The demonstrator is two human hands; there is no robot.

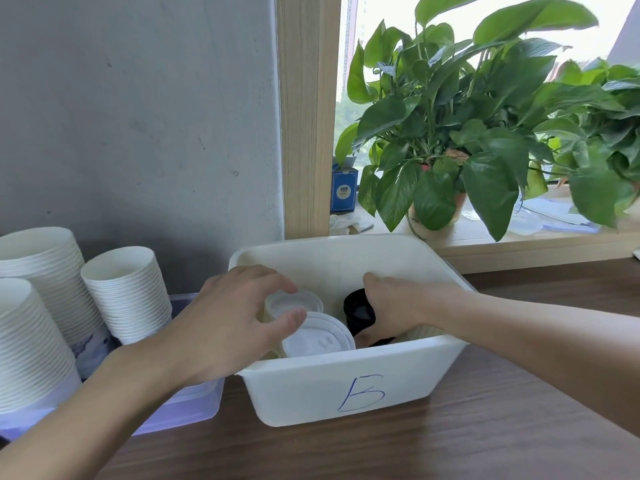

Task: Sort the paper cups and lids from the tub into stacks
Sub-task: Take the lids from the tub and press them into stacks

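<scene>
A white tub (346,386) marked with a blue letter stands on the wooden table. Inside it I see a small white lid (294,303), a larger white lid (317,341) nearer the front, and a stack of black lids (356,315). My left hand (235,317) reaches into the tub's left side, its fingers and thumb curled round the small white lid. My right hand (394,306) is in the middle of the tub and grips the black lids from the right. The tub's bottom is mostly hidden.
Three tall stacks of white paper cups (128,292) stand in a clear bin (194,403) at the left. A grey wall is behind. Potted plants (450,140) and a blue box (343,192) sit on the window sill at the back right.
</scene>
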